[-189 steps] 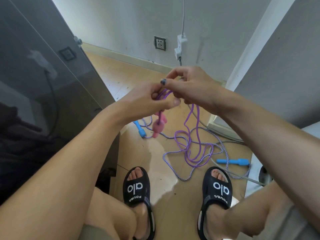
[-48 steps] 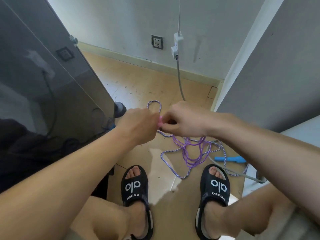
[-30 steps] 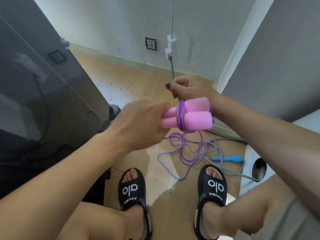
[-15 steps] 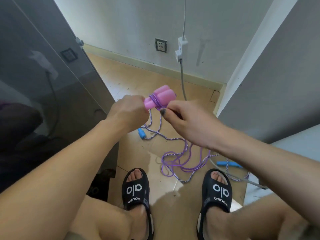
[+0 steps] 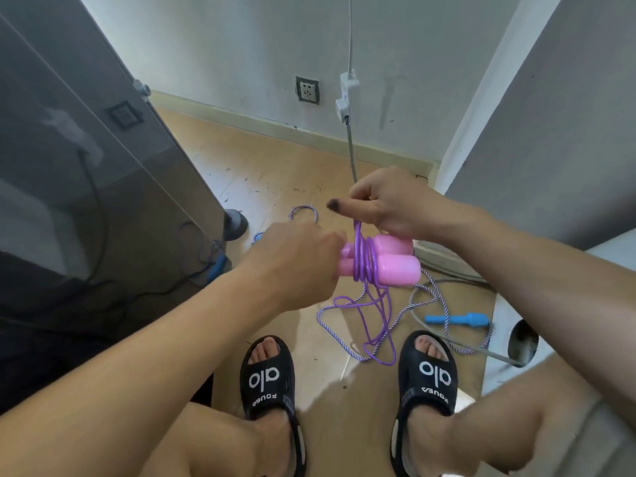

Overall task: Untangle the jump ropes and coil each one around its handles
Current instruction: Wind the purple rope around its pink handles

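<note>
Above the wooden floor (image 5: 275, 173), in the head view, my left hand (image 5: 296, 263) grips the narrow ends of the two pink handles (image 5: 392, 261), held side by side. My right hand (image 5: 385, 204) pinches the purple rope (image 5: 364, 259), which loops several times around the handles; its loose end hangs to the floor between my sandals (image 5: 270, 376). The striped rope (image 5: 330, 330) lies tangled there, one blue handle (image 5: 457, 319) beside my right foot.
</note>
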### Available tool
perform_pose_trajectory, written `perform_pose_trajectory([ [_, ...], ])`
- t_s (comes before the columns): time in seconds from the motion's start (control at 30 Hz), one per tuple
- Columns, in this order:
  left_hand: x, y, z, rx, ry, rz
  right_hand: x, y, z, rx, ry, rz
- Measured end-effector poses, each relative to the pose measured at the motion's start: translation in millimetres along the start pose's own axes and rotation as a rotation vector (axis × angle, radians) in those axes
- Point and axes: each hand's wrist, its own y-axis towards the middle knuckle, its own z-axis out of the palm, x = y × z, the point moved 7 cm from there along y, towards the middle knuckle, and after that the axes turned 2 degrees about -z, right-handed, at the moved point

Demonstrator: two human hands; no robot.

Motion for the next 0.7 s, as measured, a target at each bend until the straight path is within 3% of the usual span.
perform_pose_trajectory([
  [0.1, 0.5, -8.5, -14.8, -0.076, -0.194, 0.023, -7.5, -4.3, 2.5, 0.065, 0.17, 0.127],
  [0.2, 1.5, -14.7, -37.5, -0.193, -0.476, 0.021, -37.9, -17.7, 12.8, 0.025, 0.34, 0.329],
  [0.3, 30.4, -12.6, -50.9, -0.295, -0.688, -0.136, -26.5, -23.2, 29.1, 0.003, 0.355, 0.281],
  [0.37, 61.6, -5.7, -41.6, -0.28, -0.785, -0.316, -12.2, -19.3, 38.9, -0.034, 0.37, 0.259],
  [0.53, 104.4, 11.9, 11.5, -0.037, -0.502, -0.532, 19.1, -35.0, 60.9, -0.021, 0.255, 0.147],
  [0.7, 93.0, 16.2, 33.6, 0.068, -0.189, -0.45, 41.3, -36.4, 55.6, 0.071, 0.11, 0.029],
])
